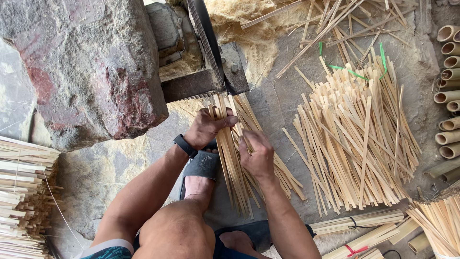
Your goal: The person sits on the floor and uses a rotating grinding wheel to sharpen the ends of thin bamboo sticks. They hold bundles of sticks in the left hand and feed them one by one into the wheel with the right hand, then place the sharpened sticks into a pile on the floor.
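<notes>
Head view: my right hand pinches thin bamboo strips lying on the stone floor by my sandal. My left hand curls closed over their upper ends, below the metal blade. Loose strip pile right.

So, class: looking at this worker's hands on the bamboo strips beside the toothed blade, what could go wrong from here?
1. The left hand grips the bamboo strips close to the toothed blade; a slip might cut fingers.
2. Bare hands, the right hand included, could pick up splinters from the split edges.
3. The sandalled foot lies beside loose strips, which might roll underfoot.
</notes>
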Available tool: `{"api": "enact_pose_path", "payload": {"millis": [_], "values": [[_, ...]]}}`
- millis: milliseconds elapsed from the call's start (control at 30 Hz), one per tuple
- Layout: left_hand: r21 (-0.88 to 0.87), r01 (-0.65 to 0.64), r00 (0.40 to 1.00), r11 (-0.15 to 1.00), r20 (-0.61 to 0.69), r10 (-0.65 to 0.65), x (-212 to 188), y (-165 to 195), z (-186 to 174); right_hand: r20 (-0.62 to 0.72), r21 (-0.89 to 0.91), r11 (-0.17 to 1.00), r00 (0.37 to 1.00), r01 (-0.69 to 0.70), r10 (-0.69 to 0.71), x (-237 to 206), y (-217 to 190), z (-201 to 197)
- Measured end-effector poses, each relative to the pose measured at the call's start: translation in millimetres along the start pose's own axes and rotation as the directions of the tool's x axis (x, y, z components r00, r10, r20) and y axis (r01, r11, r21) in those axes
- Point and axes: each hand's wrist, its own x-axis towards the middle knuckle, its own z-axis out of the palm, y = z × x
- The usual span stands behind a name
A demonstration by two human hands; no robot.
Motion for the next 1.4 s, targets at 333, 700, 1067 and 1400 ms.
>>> {"api": "enact_pose_path", "payload": {"millis": [333, 700, 1067, 1400], "values": [[0.166, -0.046, 0.997, 0.985, -0.051, 0.055, -5, 4, -8, -0.047, -0.019, 0.990, 0.990, -0.136, 0.135, 66, -6, 35], [0.098, -0.033, 0.999, 0.995, 0.011, 0.032, -10, 0, -8, -0.020, 0.077, 0.997, 1.000, 0.006, -0.004, -3, 0, 6], [0.036, -0.043, 0.999, 0.998, 0.020, 0.042, -7, 1, -7, -0.117, -0.020, 0.997, 0.990, -0.079, 0.076, 72, -5, 32], [0.037, 0.066, 0.997, 0.997, -0.033, -0.065, -6, 8, -3, -0.090, -0.304, 0.951, 0.993, 0.046, -0.077, 3, -14, -11]]}}
